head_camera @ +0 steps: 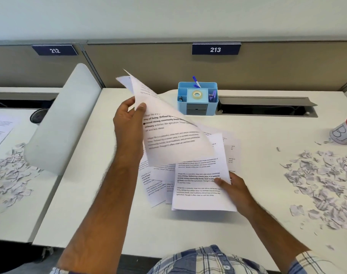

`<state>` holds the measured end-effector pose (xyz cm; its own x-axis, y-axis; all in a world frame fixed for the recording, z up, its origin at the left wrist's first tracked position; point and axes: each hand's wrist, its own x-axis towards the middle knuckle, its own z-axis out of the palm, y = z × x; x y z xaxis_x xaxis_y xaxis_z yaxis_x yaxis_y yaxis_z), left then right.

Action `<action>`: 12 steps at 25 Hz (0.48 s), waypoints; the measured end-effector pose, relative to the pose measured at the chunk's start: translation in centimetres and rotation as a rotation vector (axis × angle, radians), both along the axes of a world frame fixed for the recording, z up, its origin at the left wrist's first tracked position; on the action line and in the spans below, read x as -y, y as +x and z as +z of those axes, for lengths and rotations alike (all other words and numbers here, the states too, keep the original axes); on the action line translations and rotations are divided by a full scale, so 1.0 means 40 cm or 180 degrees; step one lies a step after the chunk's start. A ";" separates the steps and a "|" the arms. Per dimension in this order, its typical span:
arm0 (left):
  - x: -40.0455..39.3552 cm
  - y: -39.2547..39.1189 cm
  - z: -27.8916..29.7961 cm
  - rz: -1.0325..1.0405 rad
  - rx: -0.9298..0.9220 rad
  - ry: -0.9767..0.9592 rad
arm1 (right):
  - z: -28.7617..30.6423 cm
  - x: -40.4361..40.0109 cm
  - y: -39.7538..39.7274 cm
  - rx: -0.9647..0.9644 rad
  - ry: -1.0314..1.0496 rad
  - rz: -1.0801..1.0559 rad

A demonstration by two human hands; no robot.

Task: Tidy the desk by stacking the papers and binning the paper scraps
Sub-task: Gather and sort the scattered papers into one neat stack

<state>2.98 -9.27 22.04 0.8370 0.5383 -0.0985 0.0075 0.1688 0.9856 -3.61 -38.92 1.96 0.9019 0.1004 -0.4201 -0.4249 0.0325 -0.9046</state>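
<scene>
Several printed white papers [200,186] lie fanned and overlapping in the middle of the white desk [109,214]. My left hand [129,119] pinches the edge of a lifted, curling sheet [172,133] held above the pile. My right hand [232,186] grips the right edge of the top sheets of the pile, thumb on top. A wide scatter of torn paper scraps [323,186] covers the desk's right side. A small white bin with a red rim [344,131] lies tipped at the far right edge.
A light blue desk organiser [197,99] with tape and pens stands at the back. Behind it runs an open cable tray [267,107]. A grey-white divider [63,123] separates the left desk, which holds more scraps [8,178] and a printed sheet [0,131].
</scene>
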 end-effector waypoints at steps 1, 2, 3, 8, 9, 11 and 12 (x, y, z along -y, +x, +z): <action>0.014 -0.003 -0.001 -0.0075 0.0079 -0.0291 | 0.005 -0.011 0.001 -0.0028 0.0025 0.0049; 0.029 -0.007 -0.007 -0.0157 0.0121 -0.0520 | 0.011 -0.022 0.004 -0.0088 0.0045 0.0071; 0.043 -0.015 -0.019 -0.0252 0.0129 -0.0688 | 0.017 -0.031 0.006 -0.0107 0.0057 0.0091; 0.070 -0.078 -0.141 -0.0522 -0.0358 -0.0834 | 0.054 -0.063 0.033 0.0039 0.0555 -0.0185; 0.063 -0.092 -0.173 -0.0525 -0.0503 -0.0702 | 0.060 -0.062 0.040 -0.0059 0.0666 -0.0137; 0.048 -0.120 -0.223 -0.0558 -0.0811 -0.0372 | 0.072 -0.057 0.054 -0.0045 0.0448 -0.0116; 0.039 -0.132 -0.241 -0.0573 -0.0946 -0.0195 | 0.074 -0.054 0.061 0.0042 0.0372 -0.0141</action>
